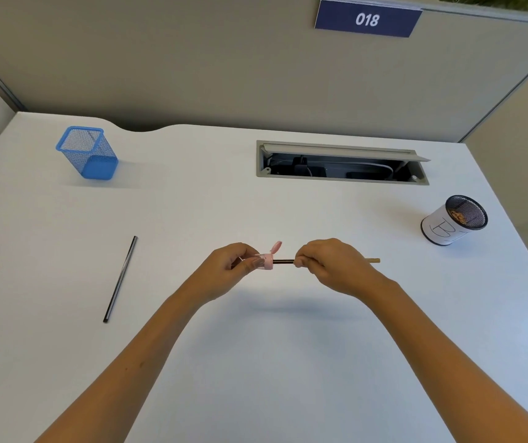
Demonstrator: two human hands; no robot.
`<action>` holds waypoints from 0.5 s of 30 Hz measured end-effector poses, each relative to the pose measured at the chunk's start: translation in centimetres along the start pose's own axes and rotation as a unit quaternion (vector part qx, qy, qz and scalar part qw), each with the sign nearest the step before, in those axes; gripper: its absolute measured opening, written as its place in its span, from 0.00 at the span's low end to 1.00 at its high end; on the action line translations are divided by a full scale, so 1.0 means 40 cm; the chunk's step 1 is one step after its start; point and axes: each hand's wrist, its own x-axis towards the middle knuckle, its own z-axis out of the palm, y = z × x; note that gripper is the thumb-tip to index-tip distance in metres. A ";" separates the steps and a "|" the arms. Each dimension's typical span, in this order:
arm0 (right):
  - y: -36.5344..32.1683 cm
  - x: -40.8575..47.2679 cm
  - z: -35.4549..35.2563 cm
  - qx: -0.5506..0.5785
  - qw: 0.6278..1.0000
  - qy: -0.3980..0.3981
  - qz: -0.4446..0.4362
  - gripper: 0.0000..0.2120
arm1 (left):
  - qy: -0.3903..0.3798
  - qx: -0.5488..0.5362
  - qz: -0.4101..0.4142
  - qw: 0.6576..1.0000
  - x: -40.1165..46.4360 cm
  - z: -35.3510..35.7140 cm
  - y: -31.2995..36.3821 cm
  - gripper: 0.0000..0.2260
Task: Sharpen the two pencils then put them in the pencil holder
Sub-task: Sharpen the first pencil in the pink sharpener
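Observation:
Above the middle of the white desk, my left hand (235,262) pinches a small pink sharpener (268,259) whose lid is flipped up. A dark pencil (283,261) lies horizontal with one end inside the sharpener. My right hand (326,262) is closed around that pencil's shaft, and its light wooden end pokes out to the right of the fist. A second dark pencil (120,279) lies loose on the desk to the left, angled slightly. The blue mesh pencil holder (88,153) stands at the back left.
A round black mesh cup (454,220) wrapped in white paper stands at the right and holds some shavings. An open cable tray (342,164) is sunk into the desk at the back. Grey partition walls (192,59) bound the desk (256,346) behind and at the sides.

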 end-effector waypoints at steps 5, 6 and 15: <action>-0.009 -0.006 -0.024 0.104 0.994 -0.040 -0.013 0.12 | -0.017 -0.013 -0.024 0.999 0.007 -0.012 0.010 0.11; -0.007 -0.006 -0.027 0.108 0.993 -0.040 -0.011 0.13 | -0.020 -0.011 -0.030 0.999 0.010 -0.015 0.008 0.12; 0.028 -0.025 -0.050 -0.155 0.962 0.182 -0.130 0.04 | -0.027 -0.071 -0.053 0.996 0.027 -0.038 0.018 0.14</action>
